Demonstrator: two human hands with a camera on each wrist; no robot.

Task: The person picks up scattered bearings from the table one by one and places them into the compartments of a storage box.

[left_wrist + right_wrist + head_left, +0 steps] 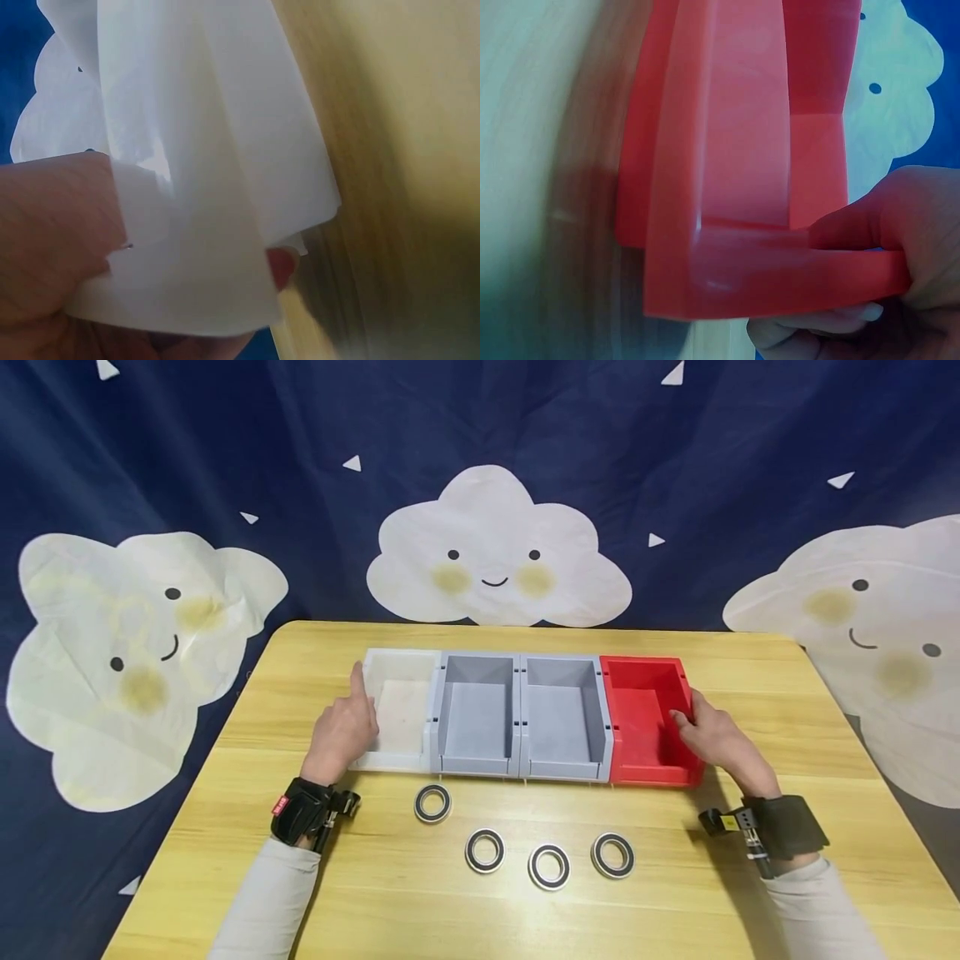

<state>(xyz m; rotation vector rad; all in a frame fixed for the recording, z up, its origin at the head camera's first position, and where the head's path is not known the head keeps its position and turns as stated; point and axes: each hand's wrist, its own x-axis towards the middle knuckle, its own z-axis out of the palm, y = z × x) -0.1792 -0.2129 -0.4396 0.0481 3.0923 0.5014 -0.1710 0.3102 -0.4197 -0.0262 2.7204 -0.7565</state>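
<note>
- Presently, the left hand (341, 727) holds the white bin (401, 714) by its left wall, at the left end.
- The right hand (712, 732) pinches the right wall of the red bin (643, 710), at the right end.
- Between stand two grey bins (480, 720); nearer on the table (405, 906) lie four bearings (471, 850).
- Bins seem light, stiff plastic, maybe slippery; outer walls offer good hold.

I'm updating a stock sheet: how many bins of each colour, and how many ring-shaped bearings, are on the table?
White bin: 1
Grey bins: 2
Red bin: 1
Ring-shaped bearings: 4
Total: 8
</note>
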